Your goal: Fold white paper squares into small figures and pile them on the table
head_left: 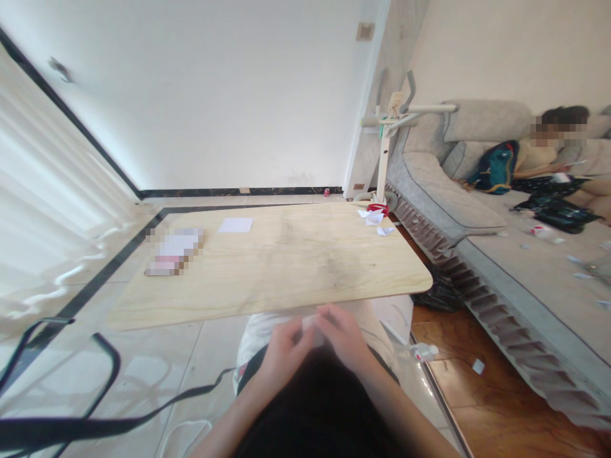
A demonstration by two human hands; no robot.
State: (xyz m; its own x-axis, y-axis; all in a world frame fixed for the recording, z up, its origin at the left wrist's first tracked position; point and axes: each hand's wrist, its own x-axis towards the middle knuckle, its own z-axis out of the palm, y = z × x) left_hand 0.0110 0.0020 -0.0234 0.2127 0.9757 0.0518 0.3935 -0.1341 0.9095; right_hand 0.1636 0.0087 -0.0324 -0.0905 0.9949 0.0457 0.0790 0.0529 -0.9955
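Observation:
My left hand [286,343] and my right hand [342,334] meet over my lap, just below the near edge of the wooden table [229,273]. Between them is a small piece of white paper [310,322], pinched by the fingers of both hands. Blur and the fingers hide its exact shape. On the tabletop, a flat white sheet of paper [235,224] lies toward the far left. Several folded white papers [374,217] sit at the far right corner, beside a red object [378,208] I cannot make out.
A blurred-out flat item [174,252] lies on the table's left. On the right stands a grey sofa [482,254], where a person sits by a blue backpack [498,166]. A plastic bottle [424,352] is at lower right. A dark strap [143,416] crosses the lower left.

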